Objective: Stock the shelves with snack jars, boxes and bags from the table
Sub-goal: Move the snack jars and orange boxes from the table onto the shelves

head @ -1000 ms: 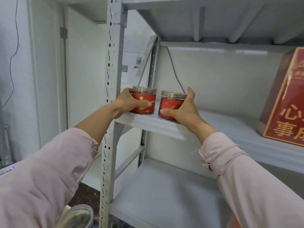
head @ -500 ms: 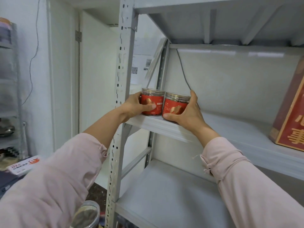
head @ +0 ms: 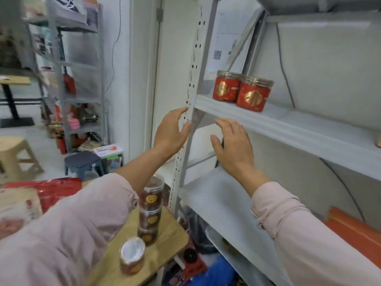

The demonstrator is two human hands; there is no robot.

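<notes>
Standing above left hand (head: 171, 132) and right hand (head: 233, 146): shelved jars (head: 252, 96)

Upper shelf (head: 299, 129), left end, just right of upright post (head: 191, 100): first jar (head: 226, 86); second jar (head: 254, 96) at its right, apparently touching. Tabletop (head: 165, 240), lower left of shelving: jar stack (head: 150, 207) behind, single jar (head: 132, 254) in front, bags (head: 51, 188) further left.
</notes>
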